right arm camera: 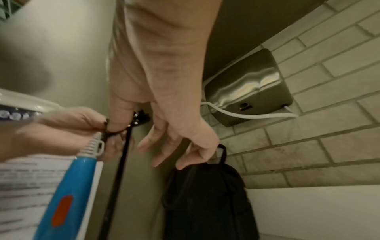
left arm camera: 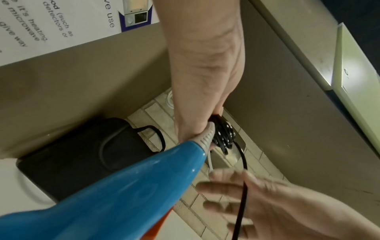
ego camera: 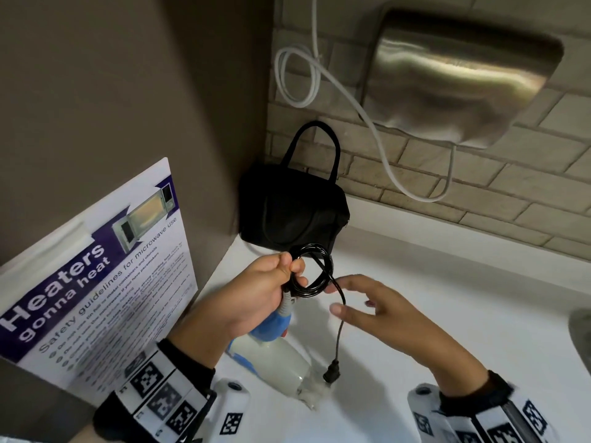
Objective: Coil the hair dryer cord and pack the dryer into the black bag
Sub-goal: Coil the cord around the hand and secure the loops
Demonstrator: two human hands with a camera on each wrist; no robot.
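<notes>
**Cord nearly coiled, tail and plug left to wind**

The coiling step is judged to be in hand and close to done. The left hand (ego camera: 256, 295) is clenched around the cord (ego camera: 311, 273), whose black loops are pinched together just above the end of the hair dryer (ego camera: 271, 350) handle; the dryer hangs below that hand, blue handle up and pale body down near the white surface (ego camera: 447, 314). A short tail of cord is left loose, and the plug (ego camera: 332, 374) dangles at its end, close to the dryer's nozzle.

The right hand (ego camera: 367, 305) is released, fingers spread and grasping nothing (the tail passes just beside its fingertips, and contact cannot be told).

The black bag (ego camera: 292, 212) stands at the back corner of the surface; whether it is open cannot be told. Next, the tail should be caught by the right hand and laid onto the loops, with the plug tucked so that the coil is not sprung loose.
</notes>
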